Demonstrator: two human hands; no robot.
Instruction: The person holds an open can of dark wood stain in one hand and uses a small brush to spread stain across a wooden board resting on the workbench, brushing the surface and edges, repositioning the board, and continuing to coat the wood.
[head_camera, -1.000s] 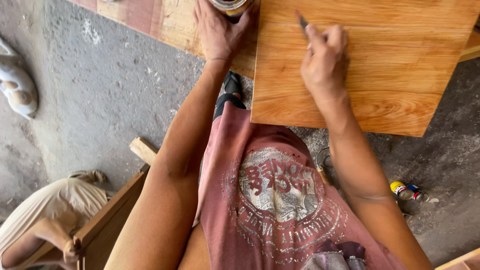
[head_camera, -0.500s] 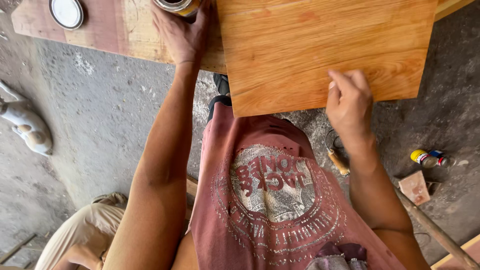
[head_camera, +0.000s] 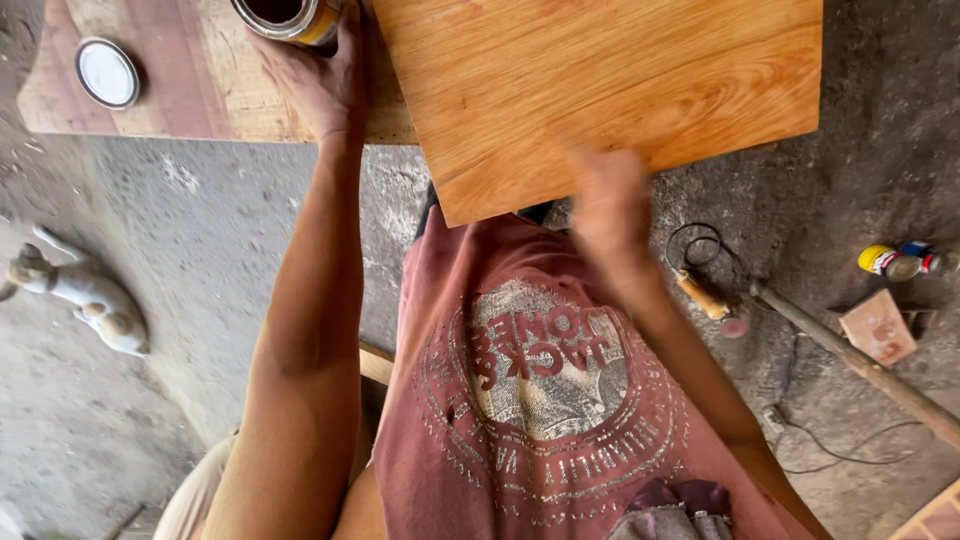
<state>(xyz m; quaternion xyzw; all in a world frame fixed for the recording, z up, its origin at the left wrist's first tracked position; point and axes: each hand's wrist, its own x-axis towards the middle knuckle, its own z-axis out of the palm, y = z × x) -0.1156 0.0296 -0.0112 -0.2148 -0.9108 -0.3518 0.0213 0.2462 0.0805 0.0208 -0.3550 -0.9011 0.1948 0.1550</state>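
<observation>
At top edge, on plank (head_camera: 200, 100): L hand (head_camera: 320, 85) wrapped round open tin (head_camera: 285, 18), fingers clasped on its side, just beside glossy board (head_camera: 600, 90). R hand (head_camera: 608, 205) blurred at board's near edge, grip can't tell. Lid (head_camera: 107, 72) on plank, left of tin & apart; cat (head_camera: 85, 295) on floor.

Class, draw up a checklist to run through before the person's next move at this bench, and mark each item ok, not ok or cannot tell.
1. Left hand steadies the open tin: ok, fingers wrapped on its side.
2. Tin stands upright on the bench: ok.
3. Lid lies clear of the work: ok, apart on the bench.
4. Wooden panel is fully supported: not ok, its corner overhangs the bench edge.
5. Right hand holds a tool: cannot tell, it is blurred.
6. Floor underfoot is free of hazards: not ok, a cable and a spray can lie nearby.
</observation>
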